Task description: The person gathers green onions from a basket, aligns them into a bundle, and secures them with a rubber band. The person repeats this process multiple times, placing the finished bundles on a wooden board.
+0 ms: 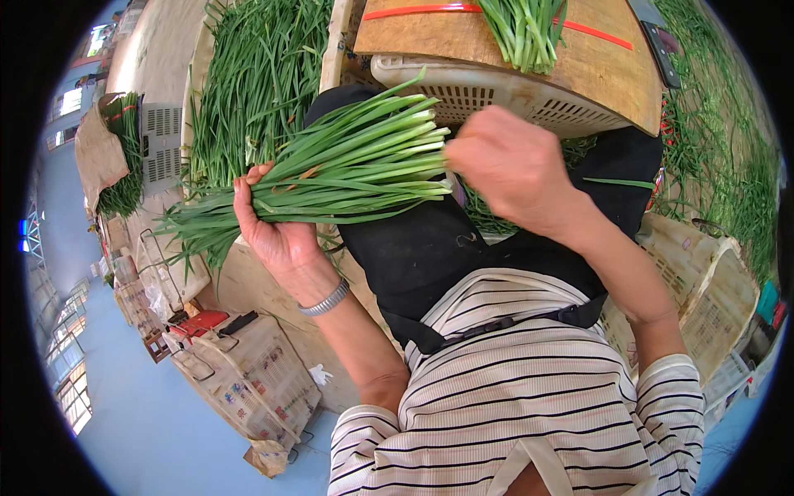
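Note:
My left hand (273,217) is closed around a bunch of Chinese chives (360,164) above my lap. The pale cut ends point right and the green leaf tips hang past my wrist side at the left. A few brownish leaves show among the green ones. My right hand (508,164), blurred, is curled beside the pale ends; whether its fingers pinch a stem is hidden. Another bunch of chives (524,37) lies on a wooden board (595,74) before me, across a red strip (422,10).
The board rests on a white plastic crate (459,93). A crate packed with loose chives (260,80) stands to its left. Chive leaves (719,124) litter the ground at the right, near another crate (695,266). Farther left, a paper-wrapped stack of chives (121,155) sits on a crate.

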Tool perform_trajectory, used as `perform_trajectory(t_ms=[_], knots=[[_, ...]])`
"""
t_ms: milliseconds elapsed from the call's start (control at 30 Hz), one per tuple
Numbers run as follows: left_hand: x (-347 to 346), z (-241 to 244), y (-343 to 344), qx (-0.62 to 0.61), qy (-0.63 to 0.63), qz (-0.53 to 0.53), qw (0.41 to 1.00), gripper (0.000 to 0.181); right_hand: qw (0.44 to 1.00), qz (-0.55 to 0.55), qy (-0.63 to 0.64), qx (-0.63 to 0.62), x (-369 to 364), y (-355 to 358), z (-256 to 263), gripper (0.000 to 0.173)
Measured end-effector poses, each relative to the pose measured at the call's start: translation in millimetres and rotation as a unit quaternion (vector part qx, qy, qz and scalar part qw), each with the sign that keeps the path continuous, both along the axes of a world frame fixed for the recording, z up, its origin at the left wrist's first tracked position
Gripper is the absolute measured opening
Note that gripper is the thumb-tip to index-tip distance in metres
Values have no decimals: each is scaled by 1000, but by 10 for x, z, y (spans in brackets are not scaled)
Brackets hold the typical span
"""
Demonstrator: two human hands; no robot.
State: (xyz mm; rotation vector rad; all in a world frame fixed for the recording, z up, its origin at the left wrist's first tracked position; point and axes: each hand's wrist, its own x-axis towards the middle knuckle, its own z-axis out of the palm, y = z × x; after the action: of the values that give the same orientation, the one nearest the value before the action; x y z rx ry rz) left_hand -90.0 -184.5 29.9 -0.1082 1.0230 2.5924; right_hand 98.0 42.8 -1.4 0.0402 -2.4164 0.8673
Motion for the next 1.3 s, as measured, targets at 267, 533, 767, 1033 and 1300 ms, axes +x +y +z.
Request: perform_trajectory(t_ms=[267, 533, 767, 1033, 1300], knots=[[-45, -80, -96, 27, 21, -46, 998, 8, 961, -203, -177, -70, 849, 230, -130, 15], [-14, -31, -81, 45, 27, -46, 998, 8, 990, -69, 9, -119, 56, -395, 8, 20], [-60, -99, -176, 62, 2, -52, 997, 7, 966, -207, -117, -100, 596, 42, -291, 10], [-48, -87, -179, 85, -20, -65, 994, 7, 968, -77, -153, -185, 465, -67, -134, 76], [-87, -150, -261, 101, -32, -74, 992, 7, 965, -25, -259, -31, 509, -159, -609, 9]])
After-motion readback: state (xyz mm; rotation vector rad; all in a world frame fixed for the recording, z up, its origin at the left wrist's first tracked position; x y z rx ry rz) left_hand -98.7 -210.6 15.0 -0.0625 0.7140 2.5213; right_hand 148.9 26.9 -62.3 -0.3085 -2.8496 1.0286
